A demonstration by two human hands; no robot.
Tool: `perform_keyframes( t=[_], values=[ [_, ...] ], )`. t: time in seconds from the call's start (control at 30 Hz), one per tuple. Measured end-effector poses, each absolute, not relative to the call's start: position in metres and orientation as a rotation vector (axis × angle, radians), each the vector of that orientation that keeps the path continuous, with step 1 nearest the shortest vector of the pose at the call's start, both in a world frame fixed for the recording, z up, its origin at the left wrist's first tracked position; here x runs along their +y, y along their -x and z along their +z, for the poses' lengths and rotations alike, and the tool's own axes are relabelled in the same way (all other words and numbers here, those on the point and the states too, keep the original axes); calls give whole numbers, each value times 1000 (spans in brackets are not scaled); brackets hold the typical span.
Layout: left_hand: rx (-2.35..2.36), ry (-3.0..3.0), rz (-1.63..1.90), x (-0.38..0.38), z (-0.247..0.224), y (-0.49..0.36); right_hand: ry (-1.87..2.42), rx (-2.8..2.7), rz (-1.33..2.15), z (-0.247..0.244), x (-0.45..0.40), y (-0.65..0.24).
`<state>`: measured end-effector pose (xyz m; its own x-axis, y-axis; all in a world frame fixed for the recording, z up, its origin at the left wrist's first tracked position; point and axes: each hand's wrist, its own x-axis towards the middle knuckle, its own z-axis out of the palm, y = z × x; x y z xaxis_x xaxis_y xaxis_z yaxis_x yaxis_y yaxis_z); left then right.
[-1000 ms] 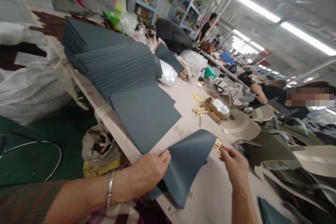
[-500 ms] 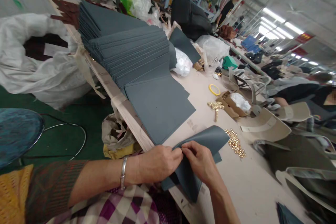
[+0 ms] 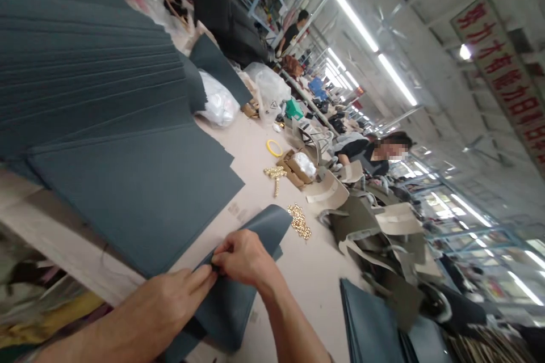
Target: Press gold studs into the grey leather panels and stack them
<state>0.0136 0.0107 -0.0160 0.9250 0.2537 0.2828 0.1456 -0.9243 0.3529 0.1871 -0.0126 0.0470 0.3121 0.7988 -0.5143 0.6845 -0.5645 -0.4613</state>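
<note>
A dark blue-grey sheet, leather-like (image 3: 232,300), lies curled on the table under my hands. My left hand (image 3: 176,295) pinches its near edge. My right hand (image 3: 240,258) closes on the same edge, its fingertips almost touching the left ones. Whether a small part sits between the fingertips is hidden. Just beyond the curled sheet lies a pile of small gold metal pieces (image 3: 300,221). To the left, a large fanned stack of matching blue-grey sheets (image 3: 140,181) covers the table.
A second gold cluster (image 3: 276,173) lies near a yellow tape ring (image 3: 275,148) and an open cardboard box (image 3: 293,170). Beige and olive bag parts (image 3: 361,221) are heaped at the right. More dark sheets (image 3: 370,323) lie at lower right. A co-worker (image 3: 374,153) is across the table.
My view has swung right and up, so the scene sits further left. Both hands stay pinched at the sheet's edge. More dark sheets at lower right and a wall banner now show.
</note>
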Motion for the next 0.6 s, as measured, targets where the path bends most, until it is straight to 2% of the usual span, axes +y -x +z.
perform_keyframes(
  t=[0.13,0.4,0.5,0.6],
  values=[
    [231,-2778,518,14,-18,-15,2455,-1322,1298,50,-4,-190],
    [268,-2705,515,17,-18,-12,2487,-1195,1410,60,6,-187],
    [285,-2666,512,18,-18,-11,2404,-1134,1331,58,-3,-189],
    [340,-2624,530,20,-22,-10,2350,-1303,983,62,-26,-189]
  ],
)
